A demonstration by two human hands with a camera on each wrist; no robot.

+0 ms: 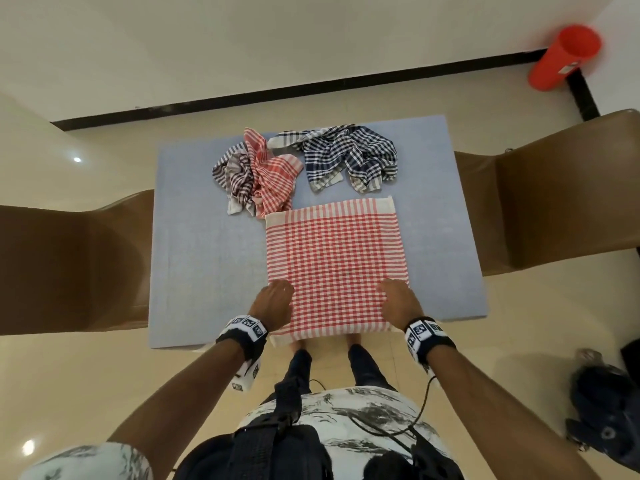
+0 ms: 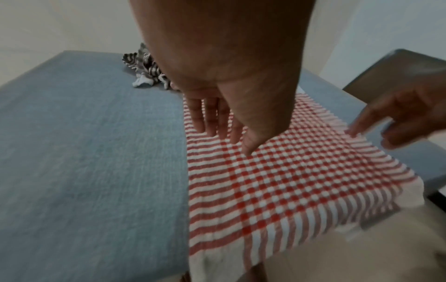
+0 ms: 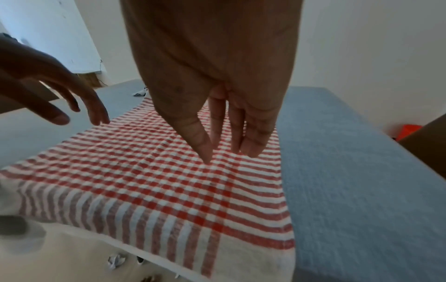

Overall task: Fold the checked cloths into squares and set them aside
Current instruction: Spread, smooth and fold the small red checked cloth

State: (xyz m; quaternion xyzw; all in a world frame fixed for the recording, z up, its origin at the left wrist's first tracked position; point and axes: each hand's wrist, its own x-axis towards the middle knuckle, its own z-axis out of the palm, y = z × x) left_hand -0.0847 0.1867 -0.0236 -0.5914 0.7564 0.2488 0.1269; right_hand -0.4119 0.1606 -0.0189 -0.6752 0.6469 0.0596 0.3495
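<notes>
A red-and-white checked cloth (image 1: 334,251) lies spread flat on the blue-grey table (image 1: 207,254), and its near edge hangs over the table's front. My left hand (image 1: 277,292) rests on the cloth's left edge with straight fingers (image 2: 212,122) touching the fabric (image 2: 289,181). My right hand (image 1: 394,294) rests near the right edge; its straight fingers (image 3: 251,143) and thumb tip touch the cloth (image 3: 156,181). Neither hand grips anything. At the table's far side lie a crumpled brown and red checked heap (image 1: 256,171) and a crumpled navy checked cloth (image 1: 346,154).
Brown chairs stand at the table's left (image 1: 69,261) and right (image 1: 561,188). A red cylinder (image 1: 564,57) stands by the far wall. A dark bag (image 1: 602,410) lies on the floor at my right. Bare table surface (image 2: 84,152) shows left of the cloth.
</notes>
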